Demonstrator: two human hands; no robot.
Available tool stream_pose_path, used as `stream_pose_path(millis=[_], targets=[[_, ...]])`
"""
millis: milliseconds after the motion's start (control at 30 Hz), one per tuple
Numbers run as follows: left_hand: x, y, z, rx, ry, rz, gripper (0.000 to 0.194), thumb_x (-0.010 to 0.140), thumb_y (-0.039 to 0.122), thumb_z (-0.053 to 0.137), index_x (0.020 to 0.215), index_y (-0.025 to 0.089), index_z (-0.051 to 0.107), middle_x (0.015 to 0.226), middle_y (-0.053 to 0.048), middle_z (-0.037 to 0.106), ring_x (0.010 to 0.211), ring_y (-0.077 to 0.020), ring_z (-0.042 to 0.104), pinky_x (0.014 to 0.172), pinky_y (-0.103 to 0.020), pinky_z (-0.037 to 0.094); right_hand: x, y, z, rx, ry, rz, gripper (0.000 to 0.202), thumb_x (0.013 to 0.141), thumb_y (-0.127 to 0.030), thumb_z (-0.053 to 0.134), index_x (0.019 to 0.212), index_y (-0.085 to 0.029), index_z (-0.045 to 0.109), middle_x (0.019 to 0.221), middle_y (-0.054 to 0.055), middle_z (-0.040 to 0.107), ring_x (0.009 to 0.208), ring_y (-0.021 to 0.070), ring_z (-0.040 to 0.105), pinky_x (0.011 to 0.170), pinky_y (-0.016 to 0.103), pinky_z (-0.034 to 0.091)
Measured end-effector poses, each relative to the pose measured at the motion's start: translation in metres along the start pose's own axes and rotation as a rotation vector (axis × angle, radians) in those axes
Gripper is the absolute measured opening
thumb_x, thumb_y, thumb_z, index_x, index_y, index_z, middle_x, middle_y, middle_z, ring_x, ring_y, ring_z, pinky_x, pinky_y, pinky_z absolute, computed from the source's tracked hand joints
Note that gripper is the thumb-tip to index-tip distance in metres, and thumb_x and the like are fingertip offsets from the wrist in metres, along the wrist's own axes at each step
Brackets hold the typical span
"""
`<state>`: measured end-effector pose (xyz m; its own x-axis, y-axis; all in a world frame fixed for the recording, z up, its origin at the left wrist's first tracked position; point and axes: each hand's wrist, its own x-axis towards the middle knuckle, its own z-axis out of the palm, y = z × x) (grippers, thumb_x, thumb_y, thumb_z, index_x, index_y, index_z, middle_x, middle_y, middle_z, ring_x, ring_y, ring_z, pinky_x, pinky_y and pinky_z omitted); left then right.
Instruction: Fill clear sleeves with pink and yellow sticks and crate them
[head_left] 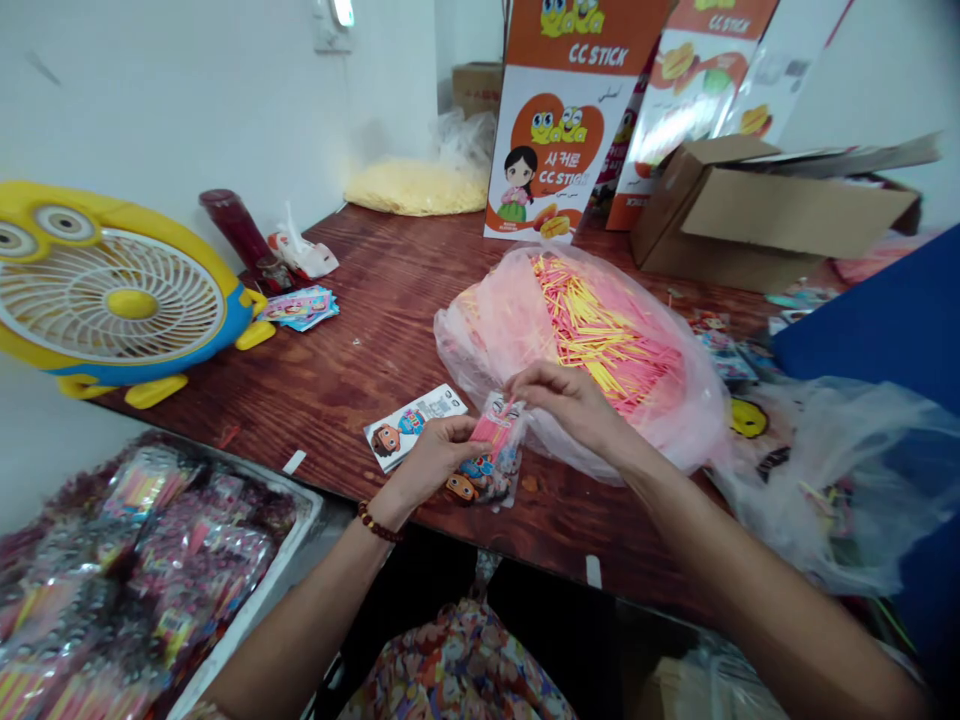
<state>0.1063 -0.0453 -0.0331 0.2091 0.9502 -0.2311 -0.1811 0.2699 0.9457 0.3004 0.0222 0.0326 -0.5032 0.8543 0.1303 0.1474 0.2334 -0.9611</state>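
My left hand (439,455) pinches a small clear printed packet (491,445) with pink sticks inside, just above the table's front edge. At the packet's top, the fingers of my right hand (574,400) are closed on thin pink sticks; how many is hidden. Under and beside the packet lie more printed clear packets (495,487). A white card (412,425) with a cartoon face rests left of them. Behind my right hand, a large translucent bag (487,320) lies open, full of loose pink and yellow sticks (600,330).
A yellow-and-blue fan (131,300) stands at the left, near a dark red bottle (238,232) and printed cards (304,306). Filled packets fill a white-rimmed tray (304,515) at lower left. Printed cartons (551,130) and an open cardboard box (787,215) stand behind; plastic bags (862,470) lie right.
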Motion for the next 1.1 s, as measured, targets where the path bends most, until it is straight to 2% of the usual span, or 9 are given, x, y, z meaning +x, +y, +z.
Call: stream_pose_path(millis=[133,233,400,500,600,667,800,900,1100], targets=[[-0.002,0.002,-0.002,-0.012,0.044,0.001,0.032,0.062,0.033,0.085,0.085,0.013,0.076,0.082,-0.003,0.076,0.069,-0.0143,0.066,0.069,-0.025,0.052,-0.001,-0.006,-0.011,0.48,0.243,0.091,0.016,0.08,-0.034,0.067,0.083,-0.022,0.057,0.074,-0.002,0.067,0.068,0.0142,0.065,0.071,0.031,0.053],[-0.006,0.004,-0.008,-0.054,0.104,-0.001,0.03,0.063,0.035,0.084,0.082,0.014,0.074,0.08,-0.002,0.074,0.069,-0.0138,0.065,0.067,-0.025,0.052,-0.011,-0.002,-0.027,0.559,0.336,0.143,0.024,0.075,-0.035,0.074,0.082,-0.023,0.055,0.068,-0.006,0.059,0.057,0.0102,0.06,0.057,0.023,0.049],[-0.003,0.0,-0.017,-0.012,0.246,0.032,0.03,0.064,0.038,0.083,0.078,0.015,0.071,0.072,0.0,0.069,0.062,-0.0117,0.061,0.06,-0.023,0.05,-0.037,0.021,-0.065,0.337,0.546,0.215,0.03,0.072,-0.041,0.075,0.08,-0.023,0.052,0.063,-0.007,0.052,0.043,0.0058,0.041,0.037,0.017,0.023],[0.008,-0.009,-0.008,0.051,0.22,0.079,0.031,0.065,0.038,0.081,0.08,0.015,0.068,0.075,-0.001,0.069,0.068,-0.0145,0.063,0.065,-0.026,0.051,-0.046,0.038,-0.097,0.058,0.667,0.235,0.032,0.071,-0.045,0.072,0.074,-0.022,0.05,0.058,-0.008,0.048,0.042,0.0063,0.036,0.039,0.02,0.022],[0.022,-0.021,0.007,0.255,0.192,0.171,0.034,0.074,0.037,0.072,0.099,0.016,0.066,0.091,-0.006,0.071,0.082,-0.0202,0.066,0.077,-0.033,0.053,-0.048,0.054,-0.128,-0.204,0.627,0.266,0.028,0.071,-0.043,0.068,0.068,-0.021,0.051,0.053,-0.008,0.043,0.046,0.0081,0.036,0.044,0.022,0.025],[0.027,-0.03,0.014,0.548,0.265,0.281,0.042,0.08,0.035,0.066,0.117,0.016,0.061,0.106,-0.01,0.069,0.098,-0.0252,0.063,0.09,-0.042,0.051,-0.047,0.063,-0.14,-0.394,0.513,0.307,0.025,0.072,-0.039,0.064,0.062,-0.02,0.051,0.052,-0.006,0.044,0.049,0.0095,0.039,0.048,0.024,0.028],[0.027,-0.045,0.014,1.018,0.392,0.433,0.057,0.088,0.038,0.057,0.138,0.013,0.047,0.126,-0.018,0.057,0.118,-0.0328,0.052,0.103,-0.054,0.041,-0.038,0.078,-0.138,-0.692,0.283,0.337,0.015,0.075,-0.029,0.058,0.065,-0.017,0.06,0.06,-0.002,0.057,0.059,0.0132,0.051,0.057,0.025,0.034],[0.025,-0.05,0.009,1.08,0.38,0.478,0.059,0.092,0.042,0.052,0.143,0.017,0.04,0.126,-0.017,0.054,0.116,-0.0318,0.052,0.102,-0.053,0.043,-0.025,0.085,-0.13,-0.863,0.179,0.35,0.019,0.082,-0.027,0.053,0.081,-0.017,0.068,0.076,0.001,0.069,0.072,0.0151,0.06,0.065,0.024,0.04],[0.027,-0.053,0.007,1.086,0.353,0.495,0.058,0.094,0.043,0.049,0.145,0.017,0.037,0.124,-0.017,0.056,0.113,-0.0305,0.054,0.1,-0.051,0.045,0.003,0.087,-0.135,-1.083,0.285,0.462,0.026,0.089,-0.027,0.048,0.097,-0.014,0.07,0.102,0.012,0.072,0.095,0.0222,0.064,0.076,0.028,0.043]])
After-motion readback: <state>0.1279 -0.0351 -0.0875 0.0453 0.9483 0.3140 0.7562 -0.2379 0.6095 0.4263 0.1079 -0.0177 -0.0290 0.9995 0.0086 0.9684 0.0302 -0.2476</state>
